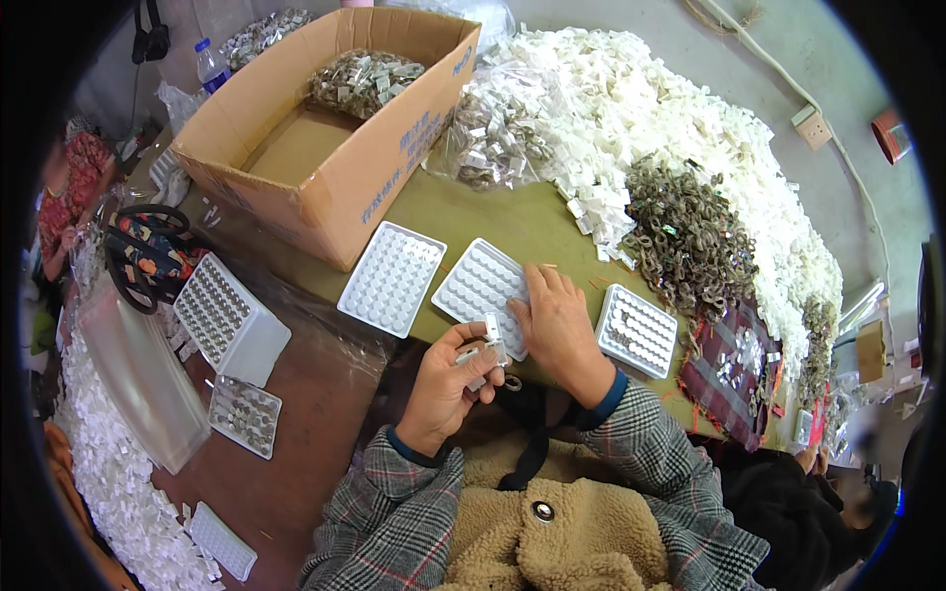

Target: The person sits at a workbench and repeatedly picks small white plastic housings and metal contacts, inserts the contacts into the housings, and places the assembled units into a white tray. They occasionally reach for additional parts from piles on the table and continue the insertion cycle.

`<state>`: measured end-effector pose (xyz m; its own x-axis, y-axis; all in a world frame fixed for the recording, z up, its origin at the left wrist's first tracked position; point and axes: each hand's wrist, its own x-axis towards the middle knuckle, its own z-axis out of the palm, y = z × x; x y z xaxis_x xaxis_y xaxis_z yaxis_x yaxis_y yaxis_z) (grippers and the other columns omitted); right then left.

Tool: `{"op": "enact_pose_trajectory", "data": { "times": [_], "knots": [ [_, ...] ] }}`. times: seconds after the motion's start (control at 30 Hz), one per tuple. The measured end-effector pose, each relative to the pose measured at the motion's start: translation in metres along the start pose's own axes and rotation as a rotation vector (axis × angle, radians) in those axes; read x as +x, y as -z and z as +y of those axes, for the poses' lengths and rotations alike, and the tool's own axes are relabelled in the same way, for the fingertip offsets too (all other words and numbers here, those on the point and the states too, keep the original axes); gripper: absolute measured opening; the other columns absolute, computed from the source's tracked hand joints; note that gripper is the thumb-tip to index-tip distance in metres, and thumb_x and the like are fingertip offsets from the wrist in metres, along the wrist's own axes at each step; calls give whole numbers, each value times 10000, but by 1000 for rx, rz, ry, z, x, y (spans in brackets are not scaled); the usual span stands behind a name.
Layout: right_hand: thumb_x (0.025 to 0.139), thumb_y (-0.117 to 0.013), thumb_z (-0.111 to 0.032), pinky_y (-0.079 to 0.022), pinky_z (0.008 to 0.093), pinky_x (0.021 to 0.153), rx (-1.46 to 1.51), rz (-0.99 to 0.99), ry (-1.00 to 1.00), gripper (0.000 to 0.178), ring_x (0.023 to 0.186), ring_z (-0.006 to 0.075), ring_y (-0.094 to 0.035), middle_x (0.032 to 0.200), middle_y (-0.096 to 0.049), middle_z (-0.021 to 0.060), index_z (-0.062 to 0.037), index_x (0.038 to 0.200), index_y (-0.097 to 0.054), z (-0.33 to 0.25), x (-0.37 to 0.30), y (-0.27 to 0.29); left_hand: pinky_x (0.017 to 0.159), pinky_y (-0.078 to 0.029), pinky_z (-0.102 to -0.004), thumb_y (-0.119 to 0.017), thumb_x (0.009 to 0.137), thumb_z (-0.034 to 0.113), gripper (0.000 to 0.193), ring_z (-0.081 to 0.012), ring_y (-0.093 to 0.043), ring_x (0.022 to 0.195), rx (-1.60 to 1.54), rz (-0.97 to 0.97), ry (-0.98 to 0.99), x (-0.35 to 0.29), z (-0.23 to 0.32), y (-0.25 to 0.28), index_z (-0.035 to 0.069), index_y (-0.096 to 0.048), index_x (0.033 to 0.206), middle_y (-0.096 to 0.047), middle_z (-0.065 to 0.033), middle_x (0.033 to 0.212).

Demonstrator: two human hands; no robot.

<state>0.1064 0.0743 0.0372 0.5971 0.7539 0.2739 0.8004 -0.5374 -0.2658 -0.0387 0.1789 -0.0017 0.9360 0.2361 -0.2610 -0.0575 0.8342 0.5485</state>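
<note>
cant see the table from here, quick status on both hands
Left hand gripping small pale pieces. Right hand over right side of middle white tray. Nothing visibly blocking either hand.

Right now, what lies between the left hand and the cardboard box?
In the head view, a white tray and green tabletop lie between the left hand and the box.

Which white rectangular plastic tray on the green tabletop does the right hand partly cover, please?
The middle white rectangular plastic tray; the left tray and right tray show uncovered.
</note>
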Motion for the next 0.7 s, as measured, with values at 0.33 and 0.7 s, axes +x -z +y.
{"op": "enact_pose_trajectory", "data": {
  "times": [0.33, 0.7],
  "knots": [
    [938, -601, -26, -542, 278, 726, 849, -98, -460, 255, 863, 148, -672, 982, -687, 117, 78, 1163, -543, 14, 1, 17, 458, -475, -228, -672, 923, 55, 329, -129, -619, 650, 63, 9, -255, -24, 7, -21, -23, -496, 1190, -655, -142, 913],
    [814, -736, -77, -580, 320, 520, 1117, -362, -460, 296, 663, 216, -711, 826, -705, 164, 123, 988, -605, -74, 62, -25, 499, -477, -218, -676, 928, 39, 300, -114, -601, 705, 51, 192, -456, -50, 20, -22, -7, -522, 1181, -616, -82, 898]
  ]
}}
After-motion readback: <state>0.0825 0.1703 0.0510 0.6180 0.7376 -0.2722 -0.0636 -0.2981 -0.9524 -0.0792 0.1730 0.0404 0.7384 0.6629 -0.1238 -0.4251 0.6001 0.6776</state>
